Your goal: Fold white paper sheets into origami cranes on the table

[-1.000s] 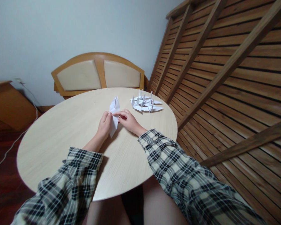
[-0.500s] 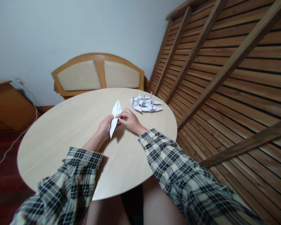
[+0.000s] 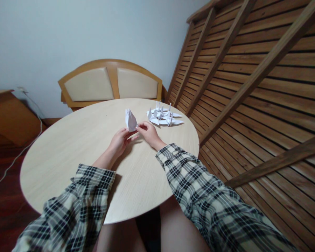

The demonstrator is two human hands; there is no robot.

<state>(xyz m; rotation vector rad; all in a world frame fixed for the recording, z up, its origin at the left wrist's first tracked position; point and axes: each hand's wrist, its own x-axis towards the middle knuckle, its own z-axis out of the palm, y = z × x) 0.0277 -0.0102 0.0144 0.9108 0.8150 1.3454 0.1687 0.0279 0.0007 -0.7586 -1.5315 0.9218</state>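
A partly folded piece of white origami paper (image 3: 131,120) stands upright between my hands, its pointed end up and away from me. My left hand (image 3: 119,140) pinches its lower left edge with the thumb on the near side, while the other fingers extend beneath. On the right, my right hand (image 3: 148,133) grips the lower right corner between thumb and forefinger. Several finished white paper cranes (image 3: 161,114) sit grouped together just beyond my right hand.
The hands are over a pale round wooden table (image 3: 68,157). Behind it stands a wooden headboard (image 3: 114,84) with cream panels. A slatted wooden panel (image 3: 252,87) leans along the right side. At left are a wooden cabinet (image 3: 13,119) and a white cable (image 3: 18,157).
The paper went from a long flat diamond, pointing toward and away from me, to a shorter, folded upright shape. My right fingers shifted to its lower right corner.
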